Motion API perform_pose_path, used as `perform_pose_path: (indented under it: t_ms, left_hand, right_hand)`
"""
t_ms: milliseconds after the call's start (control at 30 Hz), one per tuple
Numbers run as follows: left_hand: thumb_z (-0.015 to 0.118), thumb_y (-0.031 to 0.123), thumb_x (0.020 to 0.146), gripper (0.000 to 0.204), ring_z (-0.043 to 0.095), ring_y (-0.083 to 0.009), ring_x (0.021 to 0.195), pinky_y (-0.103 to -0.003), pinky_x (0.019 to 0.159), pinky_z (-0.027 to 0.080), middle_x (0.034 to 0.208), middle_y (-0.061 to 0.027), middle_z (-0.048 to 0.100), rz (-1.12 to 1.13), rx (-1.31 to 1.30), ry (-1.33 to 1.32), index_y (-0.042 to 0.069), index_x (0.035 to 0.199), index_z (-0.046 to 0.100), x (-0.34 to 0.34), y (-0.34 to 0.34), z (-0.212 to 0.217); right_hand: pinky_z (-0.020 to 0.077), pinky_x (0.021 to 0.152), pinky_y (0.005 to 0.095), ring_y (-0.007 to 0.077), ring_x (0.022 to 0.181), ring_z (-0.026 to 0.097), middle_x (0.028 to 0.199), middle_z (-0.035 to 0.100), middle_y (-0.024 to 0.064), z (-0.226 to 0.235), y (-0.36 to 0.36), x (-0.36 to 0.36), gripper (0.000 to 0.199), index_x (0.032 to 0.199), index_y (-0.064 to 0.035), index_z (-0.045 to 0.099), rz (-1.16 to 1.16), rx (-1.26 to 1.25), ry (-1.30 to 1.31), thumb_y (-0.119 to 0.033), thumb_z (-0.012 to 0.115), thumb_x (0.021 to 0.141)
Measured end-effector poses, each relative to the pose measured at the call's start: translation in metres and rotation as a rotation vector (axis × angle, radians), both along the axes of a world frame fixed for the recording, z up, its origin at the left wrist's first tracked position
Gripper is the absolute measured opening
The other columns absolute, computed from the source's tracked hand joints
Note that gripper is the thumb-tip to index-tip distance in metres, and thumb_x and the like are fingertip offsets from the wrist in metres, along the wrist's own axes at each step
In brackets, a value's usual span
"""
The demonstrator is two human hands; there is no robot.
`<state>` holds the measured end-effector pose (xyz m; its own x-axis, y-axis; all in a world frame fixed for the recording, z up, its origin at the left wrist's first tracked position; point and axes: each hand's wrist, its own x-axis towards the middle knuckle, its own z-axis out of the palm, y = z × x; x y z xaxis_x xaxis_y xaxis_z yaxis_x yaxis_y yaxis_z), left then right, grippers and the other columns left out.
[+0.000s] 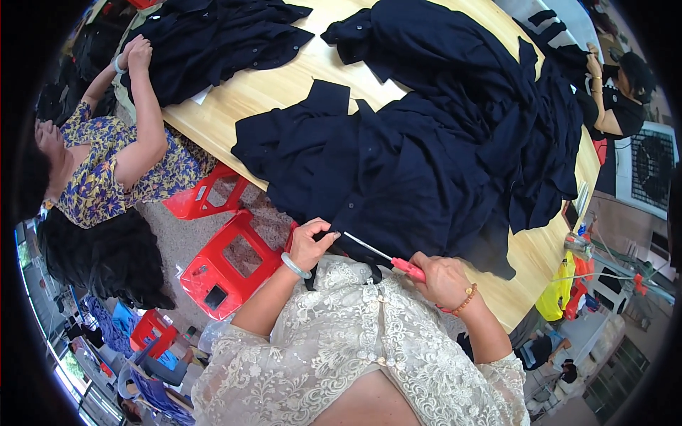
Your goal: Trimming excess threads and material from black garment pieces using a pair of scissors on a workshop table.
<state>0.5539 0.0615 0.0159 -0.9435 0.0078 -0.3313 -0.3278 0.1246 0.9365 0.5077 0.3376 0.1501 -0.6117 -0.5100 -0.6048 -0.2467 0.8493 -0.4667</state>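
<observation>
Cream lace clothing (pixel 341 341) fills the bottom of the view, worn by the person whose forearms rise from it. Fingers (pixel 328 239) of the left hand (pixel 309 245) are closed in a pinch on the near edge of a dark navy garment (pixel 398 170), right where it hangs over the desk's edge. Just beside that pinch lies the tip of a pair of thread snips (pixel 376 253), whose metal blades run back to a pink handle. The right hand (pixel 442 278) is closed around that handle, fingers wrapped over it. A pale bangle (pixel 294 266) circles the left wrist, and a beaded orange bracelet (pixel 463 302) the right.

Outward from the hands, the navy garment spreads in a large rumpled heap across the light wooden desk (pixel 270 89). A second heap of dark garments (pixel 213 39) lies at the desk's far left end, well apart from the first, with another person's hands (pixel 135 53) on it; that person wears a blue and yellow patterned top. Red plastic stools (pixel 227 266) stand on the floor to the left, near the desk. At the far right, another person in dark clothes (pixel 621 99) sits by the desk.
</observation>
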Motion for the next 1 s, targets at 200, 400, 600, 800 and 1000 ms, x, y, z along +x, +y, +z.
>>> perform_pose_path:
  t_ms: [200,400,600,800,1000]
  left_hand:
    - [0.068,0.002,0.075,0.009,0.057,-0.0154,0.068,-0.025,0.064,0.044,0.073,-0.0077,0.06,-0.007,-0.043,0.163,-0.003,0.076,0.061,-0.003,-0.001,-0.002]
    - [0.072,0.009,0.076,0.019,0.055,-0.0163,0.066,-0.028,0.063,0.045,0.087,-0.0078,0.062,-0.101,-0.495,0.397,0.001,0.092,0.067,-0.026,0.001,0.01]
    - [0.072,0.016,0.082,0.026,0.053,-0.0041,0.061,-0.02,0.055,0.043,0.075,-0.0035,0.063,0.233,0.098,-0.011,-0.005,0.095,0.064,-0.09,0.042,0.0]
    - [0.07,0.014,0.083,0.017,0.048,-0.0023,0.052,-0.017,0.047,0.034,0.061,0.005,0.054,0.134,0.379,-0.298,0.009,0.071,0.06,-0.104,0.032,-0.01]
    - [0.071,0.012,0.083,0.02,0.041,-0.0023,0.052,-0.018,0.048,0.031,0.062,0.0054,0.052,0.262,0.497,-0.216,0.007,0.067,0.059,-0.097,0.023,-0.011]
  right_hand:
    - [0.0498,0.062,0.0423,0.0344,0.068,0.064,0.069,0.063,0.0172,0.005,-0.002,0.004,0.026,0.095,-0.0052,0.058,0.067,0.014,-0.026,-0.024,0.066,0.079]
    - [0.05,0.069,0.0405,0.0316,0.08,0.063,0.082,0.064,0.0158,-0.003,0.0,0.007,0.025,0.099,-0.0063,0.058,-0.049,-0.064,0.033,-0.02,0.065,0.079]
    - [0.0493,0.072,0.0399,0.0299,0.083,0.062,0.086,0.064,0.014,0.001,-0.003,0.001,0.023,0.098,-0.0069,0.058,-0.205,-0.096,0.125,-0.015,0.065,0.078]
    - [0.0494,0.067,0.041,0.03,0.077,0.063,0.079,0.065,0.0132,0.007,0.005,-0.004,0.019,0.094,-0.0071,0.057,-0.244,0.004,0.197,-0.018,0.064,0.08]
    - [0.0491,0.06,0.0434,0.033,0.063,0.063,0.066,0.062,0.0148,0.015,-0.001,-0.006,0.019,0.09,-0.0069,0.056,-0.186,0.064,0.11,-0.023,0.063,0.083]
